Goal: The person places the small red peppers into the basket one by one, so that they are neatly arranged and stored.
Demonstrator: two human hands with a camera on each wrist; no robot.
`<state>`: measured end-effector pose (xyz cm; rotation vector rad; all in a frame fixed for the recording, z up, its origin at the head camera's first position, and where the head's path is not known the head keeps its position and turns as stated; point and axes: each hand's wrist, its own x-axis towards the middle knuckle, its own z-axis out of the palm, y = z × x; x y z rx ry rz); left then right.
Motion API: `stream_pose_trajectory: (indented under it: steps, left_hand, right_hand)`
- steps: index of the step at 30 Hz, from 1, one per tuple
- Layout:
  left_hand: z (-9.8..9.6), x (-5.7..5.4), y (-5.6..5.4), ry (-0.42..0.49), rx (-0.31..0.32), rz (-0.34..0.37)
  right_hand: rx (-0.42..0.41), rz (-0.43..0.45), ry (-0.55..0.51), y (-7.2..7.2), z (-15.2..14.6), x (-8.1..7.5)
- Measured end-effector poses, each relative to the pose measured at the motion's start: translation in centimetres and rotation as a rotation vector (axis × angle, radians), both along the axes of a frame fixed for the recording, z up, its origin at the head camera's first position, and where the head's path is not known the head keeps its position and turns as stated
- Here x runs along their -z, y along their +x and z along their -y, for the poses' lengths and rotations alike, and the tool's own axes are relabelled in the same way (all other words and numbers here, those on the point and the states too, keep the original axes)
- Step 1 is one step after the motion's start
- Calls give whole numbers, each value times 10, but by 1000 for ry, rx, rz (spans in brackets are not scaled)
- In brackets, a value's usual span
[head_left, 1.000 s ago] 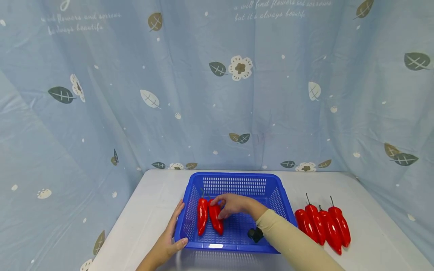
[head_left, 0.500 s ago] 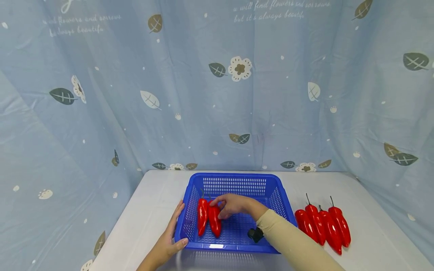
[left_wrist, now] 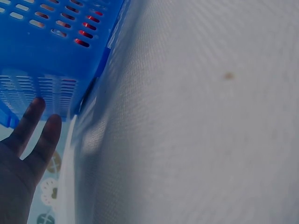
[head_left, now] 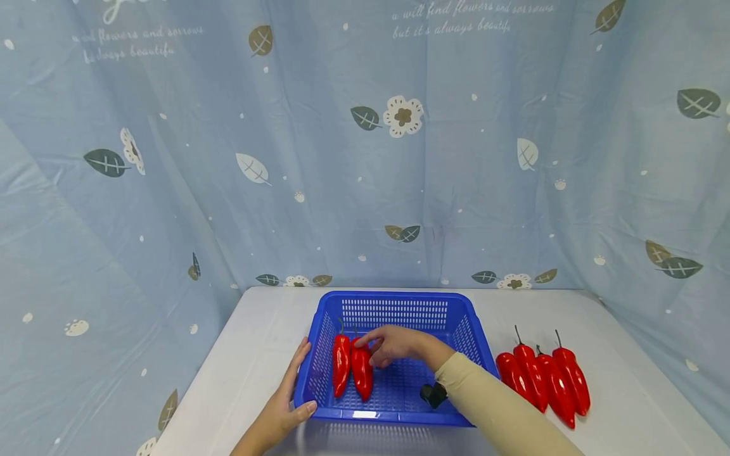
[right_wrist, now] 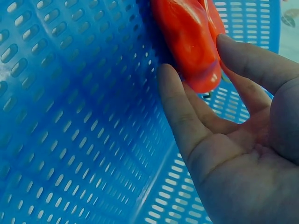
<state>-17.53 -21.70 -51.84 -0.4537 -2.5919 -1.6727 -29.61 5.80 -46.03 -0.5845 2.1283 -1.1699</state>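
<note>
Two glossy red chili peppers lie side by side in a blue plastic basket (head_left: 399, 416), the left pepper (head_left: 341, 366) along its left part. Over the upper end of the right pepper (head_left: 362, 375) is my right hand (head_left: 393, 345), thumb and fingers spread loosely about it. In the right wrist view a gap shows between the thumb and that pepper (right_wrist: 189, 42). My left hand (head_left: 285, 392) rests with extended fingers along the basket's left wall, thumb at the front left corner. The left wrist view shows two straight fingers (left_wrist: 46, 140) beside the perforated wall.
Several more red peppers (head_left: 550, 386) lie in a row on the white table (head_left: 633, 380), right of the basket. A small black device (head_left: 433, 395) sits at my right wrist. A blue patterned curtain (head_left: 319, 158) hangs behind the table and along its sides.
The right pepper in the basket has shifted slightly, its lower end first swinging left. My right fingers and thumb have loosened from it a little. The left hand stays at the basket.
</note>
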Motion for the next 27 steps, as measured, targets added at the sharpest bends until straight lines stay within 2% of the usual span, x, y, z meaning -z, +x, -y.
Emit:
stream_pose_trajectory:
  steps: [7,27]
  left_hand:
    - [0,-1,0,6,-9,29]
    - [0,1,1,9,-9,18]
  right_hand:
    - [-7,16,-25,0,-5,-1]
    - [-24,-98,6,3,-19,-12]
